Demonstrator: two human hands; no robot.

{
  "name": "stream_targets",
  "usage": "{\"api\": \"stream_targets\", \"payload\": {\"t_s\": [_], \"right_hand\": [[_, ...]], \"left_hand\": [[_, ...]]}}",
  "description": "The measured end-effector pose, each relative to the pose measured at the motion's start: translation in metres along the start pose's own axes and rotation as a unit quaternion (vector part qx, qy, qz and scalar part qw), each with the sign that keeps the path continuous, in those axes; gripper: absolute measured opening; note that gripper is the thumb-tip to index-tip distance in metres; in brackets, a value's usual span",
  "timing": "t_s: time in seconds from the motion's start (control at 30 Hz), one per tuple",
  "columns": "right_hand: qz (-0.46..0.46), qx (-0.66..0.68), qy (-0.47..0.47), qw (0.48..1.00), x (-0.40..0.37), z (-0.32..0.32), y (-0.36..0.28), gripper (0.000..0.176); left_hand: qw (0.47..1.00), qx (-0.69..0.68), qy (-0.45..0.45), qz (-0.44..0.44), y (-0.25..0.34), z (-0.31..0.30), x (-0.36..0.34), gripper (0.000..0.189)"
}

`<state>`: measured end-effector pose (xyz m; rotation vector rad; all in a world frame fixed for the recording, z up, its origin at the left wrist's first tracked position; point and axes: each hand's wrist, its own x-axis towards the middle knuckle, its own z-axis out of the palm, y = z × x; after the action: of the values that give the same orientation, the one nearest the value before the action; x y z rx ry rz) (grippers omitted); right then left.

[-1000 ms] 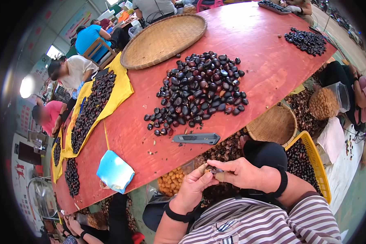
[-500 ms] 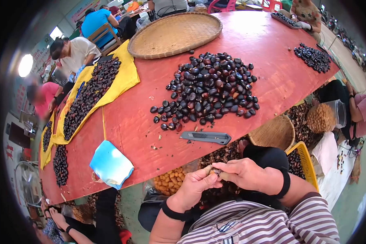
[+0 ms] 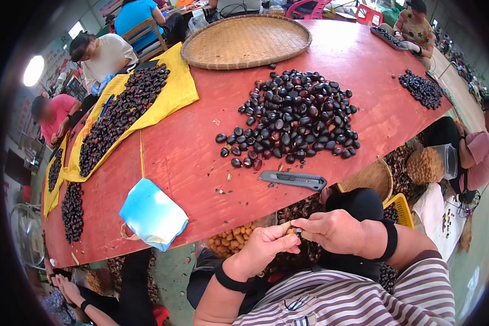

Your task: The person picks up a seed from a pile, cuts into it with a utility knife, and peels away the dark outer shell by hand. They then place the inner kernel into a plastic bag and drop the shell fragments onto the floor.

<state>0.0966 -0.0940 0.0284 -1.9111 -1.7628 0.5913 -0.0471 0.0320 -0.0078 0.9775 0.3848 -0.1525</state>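
My left hand (image 3: 263, 245) is closed, its thumb and fingers pinching a small nut (image 3: 292, 231) that shows an orange-yellow patch. Most of that nut is covered by fingertips. From the other side my right hand (image 3: 332, 231) presses close against it, fingers curled; a small grey glint shows at its tips, too small to name. Both hands are just below the red table's edge, above my lap. Past them on the table lie a grey utility knife (image 3: 293, 180) and a heap of dark glossy nuts (image 3: 299, 117).
A blue-and-white face mask (image 3: 153, 213) lies at the table's near edge. Peeled yellow kernels (image 3: 231, 240) fill a bag below. A wide woven tray (image 3: 244, 41) stands at the back. A yellow cloth (image 3: 174, 81) bears more nuts; several people sit around.
The view has shifted slightly, so the table things sit a little further right. My hands stay together at the nut, with the fingers slightly repositioned.
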Motion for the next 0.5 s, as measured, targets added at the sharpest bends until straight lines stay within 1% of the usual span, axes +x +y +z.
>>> {"api": "stream_targets", "payload": {"t_s": [0.07,0.17,0.27,0.37,0.5], "right_hand": [[0.0,-0.004,0.0,1.0,-0.001,0.004,-0.002,0.027],[-0.006,0.035,0.013,0.999,-0.003,0.008,-0.001,0.026],[-0.001,0.093,-0.007,0.996,-0.01,0.008,0.001,0.026],[0.034,0.209,-0.022,0.977,-0.012,0.006,0.003,0.026],[0.158,0.296,-0.088,0.938,-0.018,-0.003,0.0,0.026]], "left_hand": [[1.0,-0.002,-0.004,0.002,-0.002,-0.001,-0.002,0.034],[0.999,0.044,-0.019,0.009,-0.012,0.001,-0.006,0.032],[1.0,0.006,0.0,0.025,-0.013,0.011,-0.013,0.026],[0.998,-0.022,0.029,0.047,-0.016,0.019,-0.015,0.025],[0.994,-0.043,0.069,0.073,-0.023,0.026,-0.016,0.025]]}}
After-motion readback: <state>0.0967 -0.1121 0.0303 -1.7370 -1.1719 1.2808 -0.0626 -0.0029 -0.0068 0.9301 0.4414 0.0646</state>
